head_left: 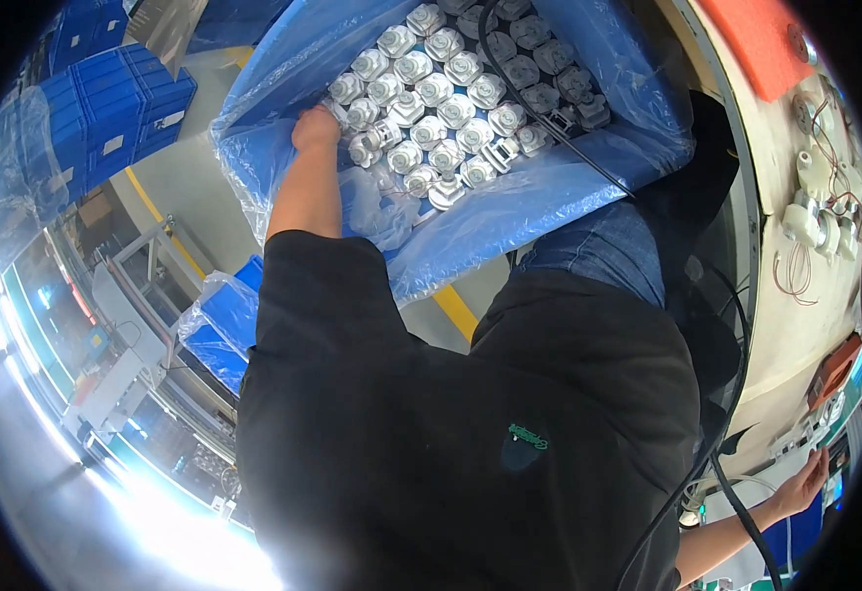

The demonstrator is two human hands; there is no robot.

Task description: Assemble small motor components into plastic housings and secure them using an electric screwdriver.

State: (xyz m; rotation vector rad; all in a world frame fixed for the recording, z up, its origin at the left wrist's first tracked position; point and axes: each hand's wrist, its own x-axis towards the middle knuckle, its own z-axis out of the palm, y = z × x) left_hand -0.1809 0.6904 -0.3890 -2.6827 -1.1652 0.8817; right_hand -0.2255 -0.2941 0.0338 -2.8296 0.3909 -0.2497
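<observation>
My left hand [318, 129] reaches into a large blue crate [539, 222] lined with clear plastic film. Its fingers are closed around the edge of a white round part [335, 110] at the left end of the rows, mostly covered by the hand. Many similar white parts [434, 90] with round silvery centres stand packed in slanting rows in the crate; a few along the near side lie tilted. Far off at the lower right, my right hand [803, 486] is held out beside the workbench, fingers stretched, with nothing visible in it.
A black cable [539, 118] hangs across the crate. Stacked blue bins [106, 113] stand at the left, above a yellow floor line. On the wooden workbench [770, 335] at right lie white parts with thin wires [815, 222] and a red-orange mat [761, 39].
</observation>
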